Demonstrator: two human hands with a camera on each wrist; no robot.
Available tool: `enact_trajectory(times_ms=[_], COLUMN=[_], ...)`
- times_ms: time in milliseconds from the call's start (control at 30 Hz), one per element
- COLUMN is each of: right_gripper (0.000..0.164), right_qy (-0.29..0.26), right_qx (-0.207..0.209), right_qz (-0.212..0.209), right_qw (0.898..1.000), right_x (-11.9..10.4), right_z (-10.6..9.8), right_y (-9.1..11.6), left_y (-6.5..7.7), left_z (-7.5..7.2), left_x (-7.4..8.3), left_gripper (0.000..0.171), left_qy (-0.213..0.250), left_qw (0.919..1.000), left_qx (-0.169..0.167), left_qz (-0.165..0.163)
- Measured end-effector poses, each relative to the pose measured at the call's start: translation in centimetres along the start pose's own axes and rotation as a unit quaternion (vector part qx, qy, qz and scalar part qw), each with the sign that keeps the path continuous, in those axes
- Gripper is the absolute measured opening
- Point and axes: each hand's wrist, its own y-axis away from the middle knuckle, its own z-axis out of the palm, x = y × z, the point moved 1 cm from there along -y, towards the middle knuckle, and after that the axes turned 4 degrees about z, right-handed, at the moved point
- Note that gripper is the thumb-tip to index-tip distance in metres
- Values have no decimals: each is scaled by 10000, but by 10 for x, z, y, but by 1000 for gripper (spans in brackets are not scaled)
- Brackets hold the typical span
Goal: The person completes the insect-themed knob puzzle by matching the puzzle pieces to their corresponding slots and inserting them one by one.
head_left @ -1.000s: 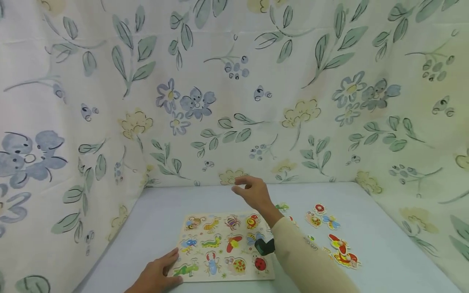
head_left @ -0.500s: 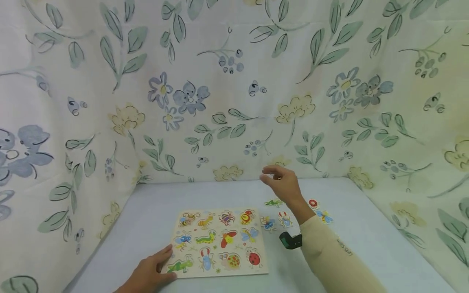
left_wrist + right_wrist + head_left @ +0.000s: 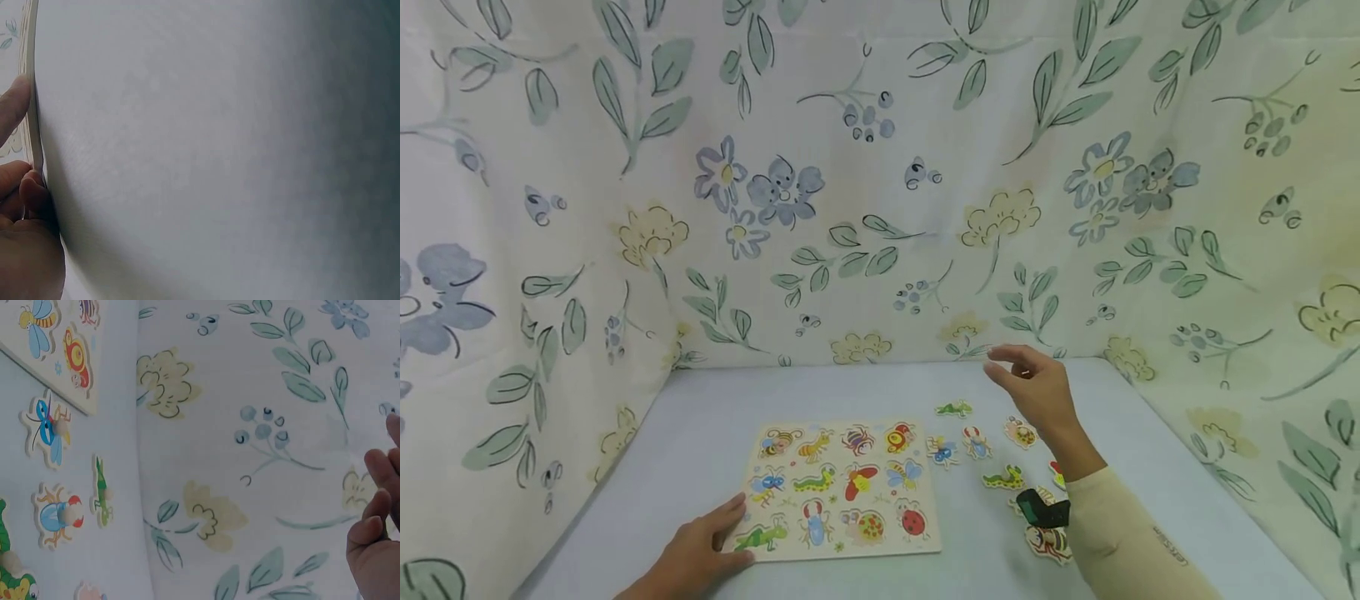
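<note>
A wooden insect puzzle board [image 3: 842, 550] lies flat on the table, with printed bug pictures in several rows. My left hand [image 3: 696, 546] holds it at the near left corner, index finger along the side edge and thumb at the front edge. In the left wrist view, fingers [image 3: 14, 109] touch the board's edge [image 3: 29, 56]. My right hand [image 3: 1037, 392] is raised above the table's back right, fingers loosely curved and nothing between them. Under that arm and beside the board lie loose knobbed pieces, among them a blue stag beetle [image 3: 976, 443], a fly [image 3: 942, 451] and a caterpillar [image 3: 1003, 477].
A green grasshopper piece [image 3: 954, 408] and a snail piece [image 3: 1021, 432] lie toward the back. A bee piece [image 3: 1048, 543] is near the right forearm, which hides other pieces. Floral curtain [image 3: 865, 250] hangs behind and beside the white table [image 3: 625, 500].
My right hand has moved rightward, from above the board to over the loose pieces, still raised. The left hand has stayed at the board's corner while the head view shifted slightly.
</note>
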Motion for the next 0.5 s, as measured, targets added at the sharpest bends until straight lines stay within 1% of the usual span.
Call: enact_trajectory(times_ms=[267,367,500], right_gripper=[29,29,31], right_qy=[-53,-67,123], right_qx=[151,232,308], right_qz=[45,195,415], right_qw=[9999,9995,9986], right_x=[14,21,32], right_z=[-19,-25,-31], right_y=[18,25,35], left_y=[0,1,2], left_z=[-1,-2,-3], left_x=[0,1,5], left_gripper=[91,92,92], left_qy=[42,30,24], left_qw=[10000,10000,10000], left_qx=[-46,-50,-41], left_qz=[-16,-7,-6])
